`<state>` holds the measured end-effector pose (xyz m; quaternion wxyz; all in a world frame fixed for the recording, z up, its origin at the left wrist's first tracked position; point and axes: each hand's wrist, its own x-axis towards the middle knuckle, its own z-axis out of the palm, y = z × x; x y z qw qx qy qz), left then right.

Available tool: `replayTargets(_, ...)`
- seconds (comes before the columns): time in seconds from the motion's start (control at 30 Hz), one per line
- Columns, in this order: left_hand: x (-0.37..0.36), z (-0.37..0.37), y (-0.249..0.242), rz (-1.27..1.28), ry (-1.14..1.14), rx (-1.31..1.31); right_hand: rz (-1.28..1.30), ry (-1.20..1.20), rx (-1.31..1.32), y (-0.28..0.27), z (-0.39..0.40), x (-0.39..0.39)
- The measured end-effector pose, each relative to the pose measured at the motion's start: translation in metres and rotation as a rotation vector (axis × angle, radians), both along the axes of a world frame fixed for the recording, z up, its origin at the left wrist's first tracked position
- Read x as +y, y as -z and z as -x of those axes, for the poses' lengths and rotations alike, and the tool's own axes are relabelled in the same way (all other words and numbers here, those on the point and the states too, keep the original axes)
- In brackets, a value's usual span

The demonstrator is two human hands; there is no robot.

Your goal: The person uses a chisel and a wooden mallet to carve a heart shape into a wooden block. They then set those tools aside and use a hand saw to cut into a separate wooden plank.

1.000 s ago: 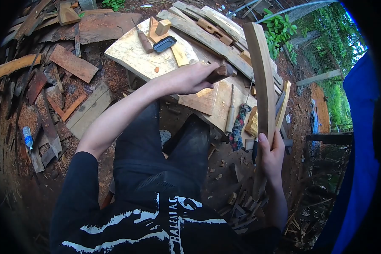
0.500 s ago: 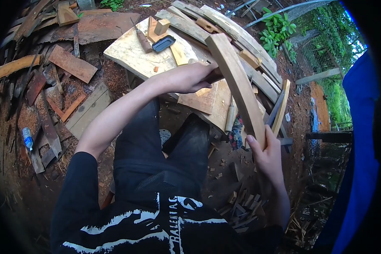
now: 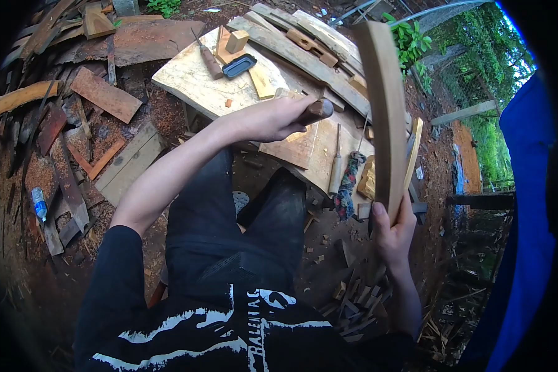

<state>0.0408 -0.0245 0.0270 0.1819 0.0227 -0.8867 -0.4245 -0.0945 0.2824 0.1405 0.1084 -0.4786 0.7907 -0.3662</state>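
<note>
My right hand (image 3: 395, 229) is closed around the lower end of a long, slightly curved wooden plank (image 3: 383, 118), which stands nearly upright. My left hand (image 3: 278, 119) is wrapped round a dark brown wooden handle (image 3: 318, 110) with a rounded end; whatever it belongs to is hidden by the hand. Below the left hand, a flat board (image 3: 291, 149) lies on the pale wooden worktop (image 3: 189, 74). Between the two hands rest a tool with a light wooden handle (image 3: 336, 170) and a cloth-wrapped tool (image 3: 351, 177).
On the worktop's far part are a tool with a brown handle and thin spike (image 3: 209, 61), a black tray (image 3: 239, 65) and a small wood block (image 3: 237, 41). Long planks (image 3: 291, 53) lie along the back. Scrap wood (image 3: 105, 93) and a plastic bottle (image 3: 39, 203) are on the left ground.
The plank has swung right and become more upright, away from my left hand. The brown handle's end and the tools on the worktop are now uncovered. My left hand has hardly moved.
</note>
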Motion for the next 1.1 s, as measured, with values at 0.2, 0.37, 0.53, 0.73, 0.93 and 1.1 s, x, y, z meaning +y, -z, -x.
replayTargets(0.2, -0.001, -0.004, -0.003, -0.042, 0.001, -0.058, -0.061, 0.024, 0.014, 0.0, 0.004, 0.004)
replayTargets(0.37, 0.001, -0.011, -0.007, 0.027, 0.03, -0.049, -0.077, 0.001, 0.042, 0.009, 0.006, 0.002)
replayTargets(0.53, 0.006, -0.017, -0.005, 0.124, 0.034, -0.091, -0.099, 0.014, 0.002, 0.014, 0.007, 0.002)
replayTargets(0.73, 0.0, -0.019, -0.002, -0.019, 0.046, 0.138, -0.115, 0.022, -0.012, 0.02, 0.009, -0.002)
replayTargets(0.93, -0.011, -0.014, -0.012, 0.018, 0.027, 0.062, -0.112, 0.027, -0.037, 0.024, 0.01, -0.003)
replayTargets(1.1, -0.01, -0.011, -0.011, 0.013, 0.041, -0.053, -0.109, 0.007, 0.006, 0.028, 0.011, -0.002)
